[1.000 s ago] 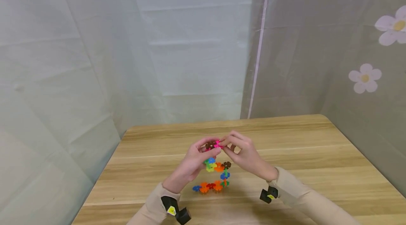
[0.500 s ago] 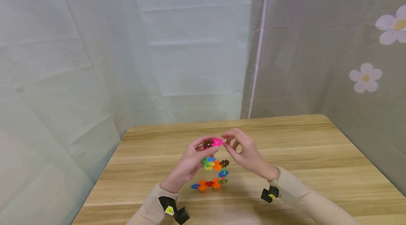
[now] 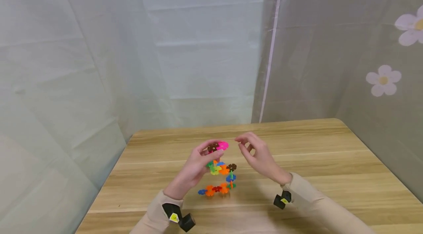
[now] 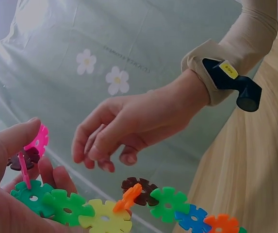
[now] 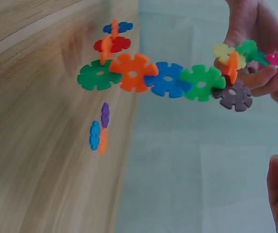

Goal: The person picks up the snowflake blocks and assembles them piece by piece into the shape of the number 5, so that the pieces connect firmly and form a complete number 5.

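Note:
My left hand [image 3: 195, 164] grips a chain of flower-shaped interlocking discs [image 4: 68, 207] at its upper end, its thumb and fingers around a brown disc [image 3: 213, 147]. A bright pink disc [image 3: 223, 146] is slotted onto the brown one and sticks out to the right. From the hand the chain runs through green, yellow and orange discs to another brown disc [image 5: 233, 97], then turns down through green and blue. Its lower run ends in a blue disc [image 3: 202, 192] low over the table. My right hand [image 3: 261, 157], fingers loosely bent and holding nothing, hovers apart from the pink disc.
Purple, blue and orange discs [image 5: 95, 136] lie close together on the wooden table [image 3: 314, 175], as the right wrist view shows. Pale curtains [image 3: 205, 54] stand behind the table and at both sides. Each sleeve carries a black wrist camera [image 3: 282, 200].
The right hand has let go of the pink disc and drawn back to the right. The left hand, with the chain, has shifted slightly left.

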`<state>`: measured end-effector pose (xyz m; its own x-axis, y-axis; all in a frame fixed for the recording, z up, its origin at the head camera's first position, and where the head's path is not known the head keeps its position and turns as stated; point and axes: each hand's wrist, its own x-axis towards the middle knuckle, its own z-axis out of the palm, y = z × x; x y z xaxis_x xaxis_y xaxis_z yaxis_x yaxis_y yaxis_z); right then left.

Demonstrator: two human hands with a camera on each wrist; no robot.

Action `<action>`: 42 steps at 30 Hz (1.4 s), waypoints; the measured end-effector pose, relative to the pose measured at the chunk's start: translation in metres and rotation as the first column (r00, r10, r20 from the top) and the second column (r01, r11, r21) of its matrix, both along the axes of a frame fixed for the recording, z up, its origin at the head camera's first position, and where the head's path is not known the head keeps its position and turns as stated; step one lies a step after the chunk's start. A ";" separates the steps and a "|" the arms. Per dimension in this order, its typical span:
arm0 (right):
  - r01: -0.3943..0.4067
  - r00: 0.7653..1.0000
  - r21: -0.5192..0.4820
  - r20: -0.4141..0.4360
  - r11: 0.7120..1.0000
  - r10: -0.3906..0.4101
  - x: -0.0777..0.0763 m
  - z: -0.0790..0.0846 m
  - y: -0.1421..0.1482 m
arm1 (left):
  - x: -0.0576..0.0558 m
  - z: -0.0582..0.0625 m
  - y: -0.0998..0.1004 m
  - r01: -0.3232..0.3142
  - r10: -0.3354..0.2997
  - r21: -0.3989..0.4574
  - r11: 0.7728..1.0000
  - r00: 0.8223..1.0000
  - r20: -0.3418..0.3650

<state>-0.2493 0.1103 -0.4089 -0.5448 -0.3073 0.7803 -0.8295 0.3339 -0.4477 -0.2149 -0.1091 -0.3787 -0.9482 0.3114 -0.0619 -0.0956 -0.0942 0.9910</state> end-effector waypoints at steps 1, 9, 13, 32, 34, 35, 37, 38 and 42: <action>0.002 1.000 -0.002 0.004 1.000 -0.002 -0.001 -0.001 0.000 | 0.000 0.000 -0.001 0.003 -0.003 0.002 1.000 1.000 -0.002; 0.017 0.998 -0.019 0.062 1.000 -0.016 -0.007 -0.010 0.000 | -0.001 0.001 -0.007 0.033 -0.033 0.021 0.999 0.999 -0.001; 0.022 0.995 -0.011 0.097 1.000 -0.021 -0.008 -0.016 -0.001 | -0.001 0.001 -0.010 0.053 -0.053 0.014 0.999 0.999 0.006; -0.056 0.965 0.142 0.260 0.988 0.018 -0.012 -0.034 -0.010 | -0.001 0.003 -0.019 0.097 -0.096 0.061 0.993 0.995 -0.019; -0.073 0.956 0.157 0.291 0.985 0.024 -0.013 -0.036 -0.011 | -0.001 0.002 -0.020 0.101 -0.100 0.061 0.993 0.995 -0.023; -0.083 0.952 0.164 0.306 0.983 0.029 -0.013 -0.036 -0.012 | -0.001 0.002 -0.020 0.101 -0.100 0.062 0.993 0.995 -0.024; -0.102 0.941 0.181 0.336 0.978 0.036 -0.013 -0.038 -0.013 | -0.002 0.002 -0.021 0.098 -0.097 0.061 0.993 0.995 -0.027; -0.112 0.936 0.191 0.350 0.975 0.039 -0.014 -0.039 -0.013 | -0.002 0.002 -0.022 0.095 -0.093 0.062 0.994 0.995 -0.030; -0.160 0.911 0.240 0.410 0.958 0.049 -0.018 -0.045 -0.016 | -0.004 0.001 -0.023 0.079 -0.077 0.067 0.995 0.996 -0.043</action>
